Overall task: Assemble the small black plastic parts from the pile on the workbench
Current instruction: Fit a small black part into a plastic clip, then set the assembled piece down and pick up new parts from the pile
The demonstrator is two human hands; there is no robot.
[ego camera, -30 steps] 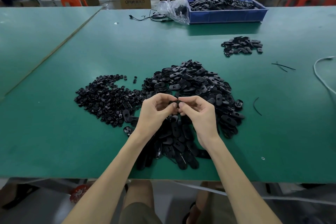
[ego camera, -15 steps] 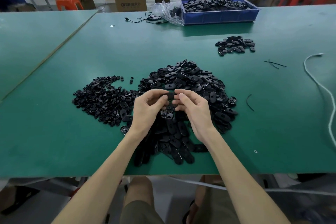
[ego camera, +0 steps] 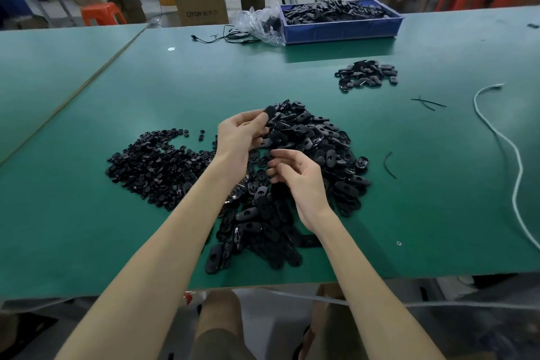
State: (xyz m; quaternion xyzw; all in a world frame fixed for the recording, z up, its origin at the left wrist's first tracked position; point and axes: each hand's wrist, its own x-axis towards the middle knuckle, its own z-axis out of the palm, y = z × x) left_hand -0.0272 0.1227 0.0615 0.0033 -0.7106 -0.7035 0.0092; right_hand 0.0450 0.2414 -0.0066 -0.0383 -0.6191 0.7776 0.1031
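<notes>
Parts [ego camera: 306,137] lie heaped mid-counter [ego camera: 87,242], beneath your hands. Your left hand [ego camera: 239,137] is raised, pinching one black oval piece [ego camera: 269,113] at its fingertips. Your right hand [ego camera: 298,175] hovers lower over the heap, fingers loosely curled, seemingly holding nothing.

Both forearms were bare, no sleeves, watch or rings that I could see. Olive-khaki shorts [ego camera: 222,342] covered the lap, knees sticking out bare.
</notes>
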